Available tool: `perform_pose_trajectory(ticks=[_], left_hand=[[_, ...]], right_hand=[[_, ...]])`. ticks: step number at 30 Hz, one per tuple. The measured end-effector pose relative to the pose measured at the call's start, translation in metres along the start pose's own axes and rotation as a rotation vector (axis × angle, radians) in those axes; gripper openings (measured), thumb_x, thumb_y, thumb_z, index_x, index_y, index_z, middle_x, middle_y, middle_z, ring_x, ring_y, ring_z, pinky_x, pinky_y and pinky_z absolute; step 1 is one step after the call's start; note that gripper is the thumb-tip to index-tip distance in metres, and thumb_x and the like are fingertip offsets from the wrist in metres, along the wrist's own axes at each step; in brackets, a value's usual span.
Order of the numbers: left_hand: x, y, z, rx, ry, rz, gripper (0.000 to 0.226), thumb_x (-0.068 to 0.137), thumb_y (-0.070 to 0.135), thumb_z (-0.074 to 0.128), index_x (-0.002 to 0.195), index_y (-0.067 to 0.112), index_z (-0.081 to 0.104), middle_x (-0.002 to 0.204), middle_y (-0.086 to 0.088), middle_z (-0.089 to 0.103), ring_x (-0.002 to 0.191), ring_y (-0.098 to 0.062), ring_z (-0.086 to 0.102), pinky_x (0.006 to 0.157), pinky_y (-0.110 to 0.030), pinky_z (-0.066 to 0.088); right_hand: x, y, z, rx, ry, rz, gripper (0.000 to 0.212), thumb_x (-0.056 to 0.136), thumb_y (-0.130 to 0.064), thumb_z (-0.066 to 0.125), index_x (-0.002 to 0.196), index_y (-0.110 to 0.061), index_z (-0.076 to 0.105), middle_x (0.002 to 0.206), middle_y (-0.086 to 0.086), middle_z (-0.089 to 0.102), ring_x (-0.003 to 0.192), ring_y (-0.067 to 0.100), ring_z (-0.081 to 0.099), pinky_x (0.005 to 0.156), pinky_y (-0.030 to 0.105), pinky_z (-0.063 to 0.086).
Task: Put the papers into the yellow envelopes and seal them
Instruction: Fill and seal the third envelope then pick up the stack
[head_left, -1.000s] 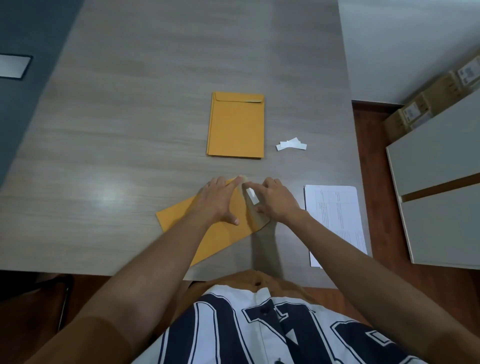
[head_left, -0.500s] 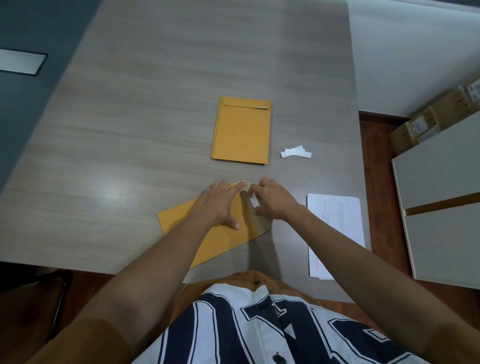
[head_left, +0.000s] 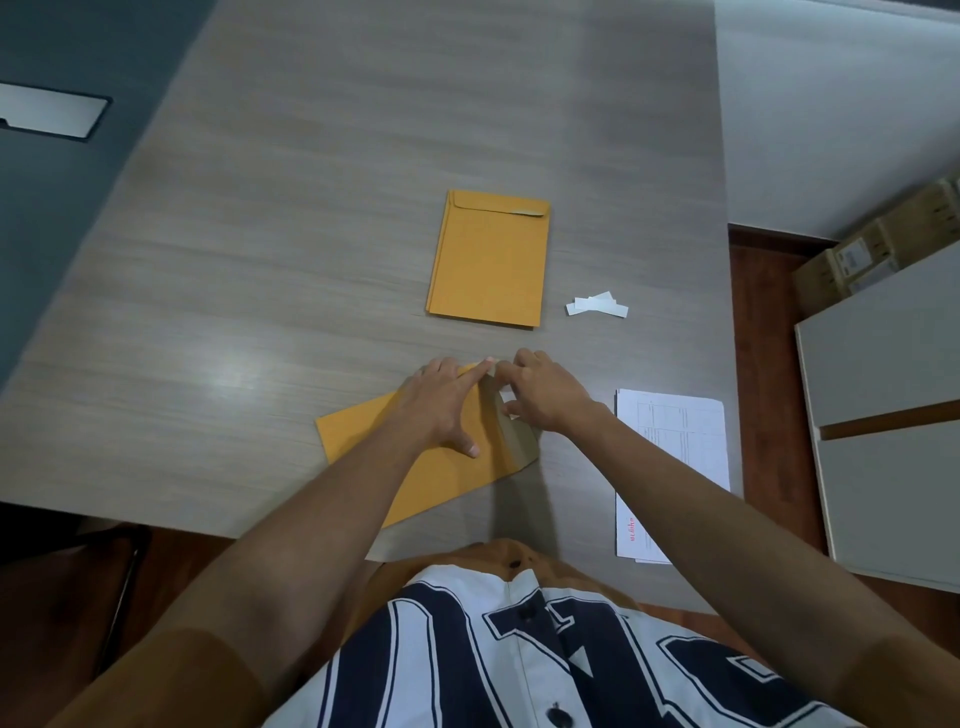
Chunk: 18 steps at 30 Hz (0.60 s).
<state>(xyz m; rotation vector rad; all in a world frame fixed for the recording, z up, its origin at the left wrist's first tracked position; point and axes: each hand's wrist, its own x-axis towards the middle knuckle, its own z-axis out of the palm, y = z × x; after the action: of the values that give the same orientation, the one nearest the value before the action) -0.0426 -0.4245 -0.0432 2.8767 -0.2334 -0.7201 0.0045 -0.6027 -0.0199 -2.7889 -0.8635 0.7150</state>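
A yellow envelope (head_left: 415, 483) lies slanted at the table's near edge, its brownish flap (head_left: 521, 441) open to the right. My left hand (head_left: 447, 400) presses flat on the envelope body, index finger stretched to the flap's far corner. My right hand (head_left: 545, 395) sits over the flap with curled fingers, pinching a white peel-off strip (head_left: 511, 414) of which only a sliver shows. A second yellow envelope (head_left: 488, 265) lies farther back with its flap folded down. A stack of printed papers (head_left: 675, 441) rests on the table to the right of my right forearm.
Several loose white strips (head_left: 597, 305) lie right of the far envelope. The grey wooden table (head_left: 260, 312) ends just right of the papers. A white cabinet (head_left: 883, 415) and cardboard boxes (head_left: 883, 244) stand on the floor to the right.
My right hand's fingers have curled tighter over the flap and the white strip is now mostly hidden. My left hand stays pressed on the envelope. The camera has tilted slightly.
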Motion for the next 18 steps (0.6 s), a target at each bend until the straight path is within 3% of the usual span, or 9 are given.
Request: perform_pose_trajectory(ticks=[10,15,18], left_hand=[[0.0004,0.0004,-0.0005,0.005,-0.009,0.002,0.134,0.052,0.068,0.083,0.154,0.038,0.002,0.123,-0.007,0.045,0.116,-0.026,0.042,0.098,-0.038,0.039],[0.0004,-0.0013,0.0011,0.003,0.005,0.007,0.134,0.050,0.069,0.083,0.154,0.039,0.002,0.121,-0.006,0.046,0.114,-0.025,0.042,0.096,-0.038,0.040],[0.0011,-0.0017,0.0017,-0.001,0.004,0.008,0.134,0.050,0.069,0.083,0.153,0.040,0.002,0.121,-0.006,0.046,0.114,-0.025,0.042,0.097,-0.038,0.040]], right_hand=[[-0.0001,-0.0015,-0.0025,0.016,0.012,-0.016,0.042,0.091,-0.030,0.064,0.129,-0.019,0.050,0.122,0.007,0.049,0.116,0.025,0.047,0.093,0.037,0.044],[-0.0004,-0.0017,-0.0014,0.032,0.027,-0.016,0.034,0.090,-0.029,0.065,0.120,-0.019,0.054,0.119,0.006,0.049,0.113,0.025,0.048,0.090,0.036,0.044],[-0.0020,-0.0018,-0.0005,0.040,0.024,-0.013,0.040,0.091,-0.029,0.064,0.128,-0.020,0.052,0.121,0.007,0.049,0.114,0.024,0.047,0.093,0.037,0.045]])
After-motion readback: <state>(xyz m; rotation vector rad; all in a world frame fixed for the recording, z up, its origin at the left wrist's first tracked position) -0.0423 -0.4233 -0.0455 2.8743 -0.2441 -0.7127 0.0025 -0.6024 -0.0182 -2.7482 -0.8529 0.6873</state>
